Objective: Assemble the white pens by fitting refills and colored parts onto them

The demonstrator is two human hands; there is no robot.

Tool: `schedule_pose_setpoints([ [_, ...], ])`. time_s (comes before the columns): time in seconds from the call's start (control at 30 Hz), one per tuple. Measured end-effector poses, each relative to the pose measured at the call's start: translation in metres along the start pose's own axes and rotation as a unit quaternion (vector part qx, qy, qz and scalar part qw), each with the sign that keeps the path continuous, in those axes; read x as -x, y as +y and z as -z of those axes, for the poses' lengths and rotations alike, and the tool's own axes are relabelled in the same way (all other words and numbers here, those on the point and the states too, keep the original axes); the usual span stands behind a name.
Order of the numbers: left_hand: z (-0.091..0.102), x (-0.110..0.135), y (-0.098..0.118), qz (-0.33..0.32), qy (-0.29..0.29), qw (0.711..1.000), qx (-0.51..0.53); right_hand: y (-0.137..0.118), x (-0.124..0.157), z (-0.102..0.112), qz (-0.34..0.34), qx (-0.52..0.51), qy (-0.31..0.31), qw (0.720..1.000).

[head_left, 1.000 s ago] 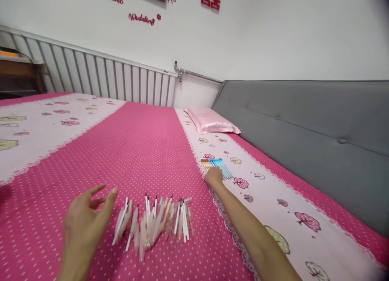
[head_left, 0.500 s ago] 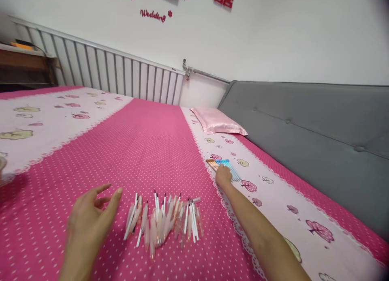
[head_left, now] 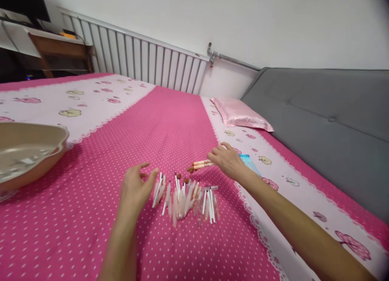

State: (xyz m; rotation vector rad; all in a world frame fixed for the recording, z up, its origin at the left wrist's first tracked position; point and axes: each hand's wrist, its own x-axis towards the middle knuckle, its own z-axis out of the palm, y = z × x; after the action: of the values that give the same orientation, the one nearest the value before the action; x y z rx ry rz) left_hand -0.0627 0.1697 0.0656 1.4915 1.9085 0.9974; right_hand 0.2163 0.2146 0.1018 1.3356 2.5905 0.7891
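My right hand (head_left: pixel 226 161) is closed around several cream pens with brown ends (head_left: pixel 199 165), which stick out to its left just above the bed. Just beyond that hand, a row of blue pens (head_left: pixel 249 163) lies on the white printed strip. On the pink dotted cloth, a loose pile of pale pink and white pens and sticks (head_left: pixel 185 200) lies between my arms. My left hand (head_left: pixel 136 187) hovers at the left edge of this pile, fingers apart, holding nothing. Small brown pieces (head_left: pixel 186 180) show at the pile's upper edge; their kind is unclear.
A beige basin (head_left: pixel 62 145) with pale things in it stands on the bed at the left. A pink pillow (head_left: pixel 243 114) lies against the grey headboard (head_left: pixel 319 106). Behind the bed are a white radiator (head_left: pixel 136 52) and a wooden desk (head_left: pixel 60 46).
My right hand has brought the brown-ended pens leftward from beside the blue ones, towards the pile. The view has turned left, showing more of the basin. My left hand stays open near the pile.
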Motion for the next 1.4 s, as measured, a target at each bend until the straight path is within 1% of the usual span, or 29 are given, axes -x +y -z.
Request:
schedule_pose_setpoints([
  [0.1, -0.006, 0.002, 0.001, -0.023, -0.023, 0.999, -0.004, -0.013, -0.002, 0.015, 0.02, 0.013, 0.03, 0.999],
  [0.23, -0.014, 0.004, 0.001, -0.079, -0.064, 0.995, -0.004, -0.013, -0.002, 0.028, 0.015, -0.014, 0.027, 0.999],
  [0.3, -0.02, 0.006, 0.003, -0.098, -0.098, 0.99, 0.025, -0.012, -0.001, 0.031, -0.025, -0.085, 0.014, 0.996],
  [0.33, -0.024, 0.008, 0.005, -0.098, -0.121, 0.986, 0.058, -0.013, 0.0, 0.032, -0.064, -0.15, 0.001, 0.987],
  [0.37, -0.028, 0.01, 0.008, -0.094, -0.148, 0.979, 0.103, -0.018, 0.001, 0.032, -0.114, -0.237, -0.013, 0.965],
  [0.4, -0.034, 0.012, 0.012, -0.085, -0.174, 0.969, 0.156, -0.025, 0.002, 0.032, -0.167, -0.345, -0.028, 0.923],
  [0.43, -0.039, 0.016, 0.016, -0.078, -0.201, 0.953, 0.212, -0.036, 0.003, 0.031, -0.215, -0.467, -0.048, 0.857],
  [0.47, -0.045, 0.021, 0.022, -0.075, -0.229, 0.934, 0.266, -0.049, 0.004, 0.029, -0.251, -0.593, -0.055, 0.763],
  [0.5, -0.052, 0.026, 0.027, -0.076, -0.252, 0.913, 0.312, -0.064, 0.006, 0.027, -0.25, -0.711, -0.067, 0.653],
  [0.53, -0.058, 0.031, 0.032, -0.079, -0.277, 0.893, 0.345, -0.08, 0.007, 0.025, -0.23, -0.798, -0.076, 0.552],
  [0.57, -0.063, 0.036, 0.037, -0.065, -0.289, 0.88, 0.371, -0.094, 0.008, 0.023, -0.222, -0.853, -0.059, 0.468],
  [0.6, -0.068, 0.041, 0.04, -0.038, -0.287, 0.872, 0.394, -0.106, 0.009, 0.022, -0.229, -0.882, -0.034, 0.41],
  [0.63, -0.073, 0.045, 0.043, -0.004, -0.283, 0.864, 0.416, -0.114, 0.011, 0.021, -0.239, -0.898, -0.019, 0.368],
  [0.7, -0.078, 0.05, 0.046, 0.06, -0.28, 0.848, 0.446, -0.122, 0.015, 0.019, -0.253, -0.916, -0.011, 0.311],
  [0.77, -0.08, 0.051, 0.047, 0.097, -0.292, 0.833, 0.46, -0.118, 0.021, 0.016, -0.248, -0.931, -0.031, 0.267],
  [0.83, -0.08, 0.05, 0.048, 0.116, -0.293, 0.831, 0.459, -0.111, 0.025, 0.013, -0.237, -0.94, -0.044, 0.241],
  [0.9, -0.08, 0.05, 0.049, 0.127, -0.274, 0.838, 0.454, -0.107, 0.027, 0.01, -0.238, -0.938, -0.042, 0.248],
  [0.97, -0.081, 0.049, 0.05, 0.135, -0.248, 0.848, 0.449, -0.108, 0.026, 0.009, -0.235, -0.932, -0.04, 0.273],
  [1.03, -0.083, 0.048, 0.049, 0.133, -0.222, 0.856, 0.448, -0.11, 0.025, 0.01, -0.232, -0.922, -0.041, 0.306],
  [1.1, -0.082, 0.046, 0.047, 0.122, -0.191, 0.865, 0.448, -0.106, 0.026, 0.012, -0.244, -0.902, -0.039, 0.353],
  [1.13, -0.081, 0.044, 0.046, 0.115, -0.175, 0.871, 0.445, -0.101, 0.028, 0.012, -0.26, -0.883, -0.035, 0.389],
  [1.17, -0.079, 0.043, 0.045, 0.111, -0.164, 0.876, 0.44, -0.093, 0.031, 0.01, -0.283, -0.853, -0.029, 0.438],
  [1.2, -0.077, 0.043, 0.045, 0.111, -0.162, 0.88, 0.432, -0.084, 0.035, 0.008, -0.312, -0.81, -0.027, 0.496],
  [1.23, -0.075, 0.042, 0.045, 0.113, -0.171, 0.882, 0.423, -0.072, 0.041, 0.003, -0.347, -0.747, -0.027, 0.566],
  [1.27, -0.073, 0.043, 0.046, 0.116, -0.188, 0.883, 0.414, -0.061, 0.046, -0.004, -0.393, -0.658, -0.034, 0.641],
  [1.3, -0.072, 0.043, 0.047, 0.12, -0.211, 0.881, 0.406, -0.049, 0.052, -0.012, -0.442, -0.554, -0.066, 0.702],
  [1.33, -0.071, 0.044, 0.049, 0.123, -0.237, 0.877, 0.4, -0.039, 0.057, -0.021, -0.49, -0.453, -0.113, 0.736],
  [1.37, -0.072, 0.046, 0.05, 0.124, -0.263, 0.872, 0.393, -0.03, 0.062, -0.031, -0.523, -0.381, -0.159, 0.746],
  [1.4, -0.073, 0.047, 0.051, 0.124, -0.284, 0.868, 0.388, -0.024, 0.066, -0.04, -0.541, -0.343, -0.199, 0.742],
])
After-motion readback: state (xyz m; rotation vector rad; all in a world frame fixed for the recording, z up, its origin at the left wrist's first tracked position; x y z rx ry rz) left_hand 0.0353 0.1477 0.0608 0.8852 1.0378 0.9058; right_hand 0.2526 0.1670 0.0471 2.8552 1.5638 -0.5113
